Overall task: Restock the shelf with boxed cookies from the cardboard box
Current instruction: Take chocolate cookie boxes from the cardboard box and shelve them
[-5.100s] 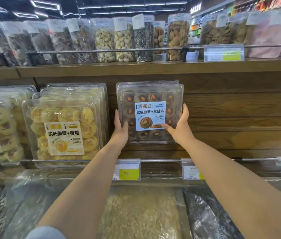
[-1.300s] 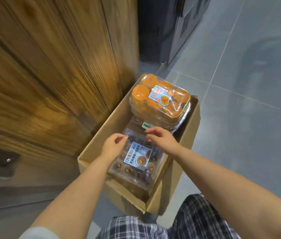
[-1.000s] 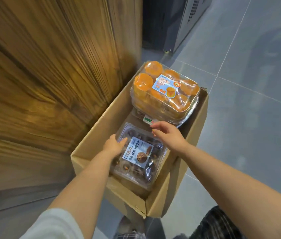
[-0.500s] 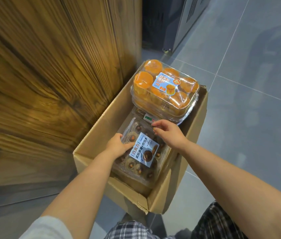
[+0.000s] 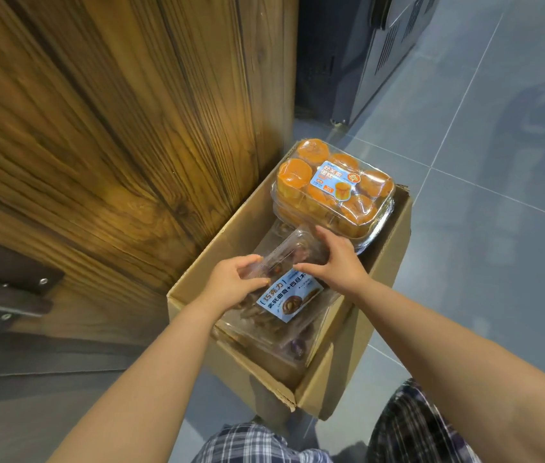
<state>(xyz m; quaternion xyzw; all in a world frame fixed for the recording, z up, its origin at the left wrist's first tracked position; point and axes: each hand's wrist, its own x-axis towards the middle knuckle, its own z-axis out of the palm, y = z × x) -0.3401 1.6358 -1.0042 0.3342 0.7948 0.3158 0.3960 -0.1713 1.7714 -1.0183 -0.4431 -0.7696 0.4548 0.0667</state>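
Note:
An open cardboard box (image 5: pixel 191 289) stands on the floor against a wooden shelf base. Inside it, a clear plastic box of chocolate cookies (image 5: pixel 289 300) with a blue label is tilted up at its far end. My left hand (image 5: pixel 231 284) grips its left edge, and my right hand (image 5: pixel 334 262) grips its far right edge. More clear cookie boxes lie beneath it. A clear pack of orange cakes (image 5: pixel 334 188) rests across the far end of the cardboard box.
The wooden panel (image 5: pixel 114 145) rises to the left of the box. A dark cabinet (image 5: pixel 348 55) stands behind it. Grey floor tiles (image 5: pixel 481 245) spread to the right. My plaid-clad legs (image 5: pixel 415 429) are at the bottom edge.
Earlier I held a cookie box on the shelf. Over the last second both hands closed on a chocolate cookie box in the carton and lifted its far end up.

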